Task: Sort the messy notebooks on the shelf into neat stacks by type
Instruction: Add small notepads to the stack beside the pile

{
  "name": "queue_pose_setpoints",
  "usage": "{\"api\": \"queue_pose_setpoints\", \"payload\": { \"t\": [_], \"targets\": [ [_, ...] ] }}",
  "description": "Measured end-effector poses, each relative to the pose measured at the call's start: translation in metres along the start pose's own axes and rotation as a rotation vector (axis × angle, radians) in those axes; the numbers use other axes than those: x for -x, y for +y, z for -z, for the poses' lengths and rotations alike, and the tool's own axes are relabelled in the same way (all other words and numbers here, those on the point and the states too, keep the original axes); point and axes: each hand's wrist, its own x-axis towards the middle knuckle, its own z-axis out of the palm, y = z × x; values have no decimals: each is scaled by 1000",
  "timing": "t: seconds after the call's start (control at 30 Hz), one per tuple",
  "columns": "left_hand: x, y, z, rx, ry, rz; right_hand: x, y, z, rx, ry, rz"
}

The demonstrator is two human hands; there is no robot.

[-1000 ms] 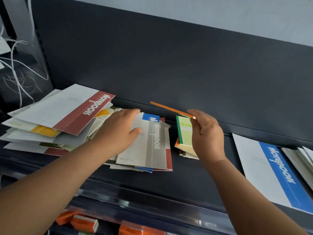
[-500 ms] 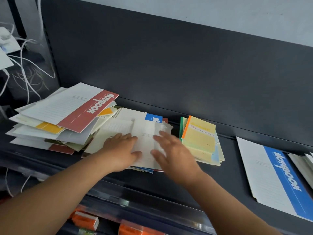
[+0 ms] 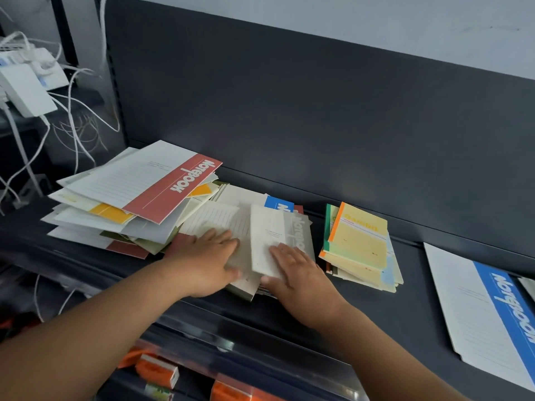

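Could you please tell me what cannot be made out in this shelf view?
Head view:
Left pile's lower notebooks: covered by the red notebook.
Near edge of the middle stack: under the left hand and right hand.
Blue notebook: cut by the right edge.
Orange boxes: blurred below.

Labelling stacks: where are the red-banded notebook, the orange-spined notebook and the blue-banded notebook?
red-banded notebook [image 3: 144, 180]: head view, white cover.
orange-spined notebook [image 3: 359, 235]: head view, yellow cover.
blue-banded notebook [image 3: 472, 314]: head view, white part.

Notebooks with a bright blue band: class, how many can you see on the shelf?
2: a small blue-banded notebook peeking out of the middle pile, and a large blue-banded notebook far right. More may be hidden.
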Motion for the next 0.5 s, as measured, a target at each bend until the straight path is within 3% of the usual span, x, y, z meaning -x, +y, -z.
{"api": "queue_pose_setpoints", "payload": {
  "t": [0.13, 0.23, 0.33, 0.5],
  "targets": [
    [3, 1, 4, 28, 17, -35, 0, -5, 6, -392, 156, -68],
    [1, -1, 3, -16, 82, 128, -2, -6, 5, -472, 184, -98],
    [0, -2, 0, -32, 60, 228, -1, -2, 2, -319, 169, -22],
    [-5, -4, 9, 24, 133, 231, -4, 2, -6, 47, 36, 22]
  ]
}}
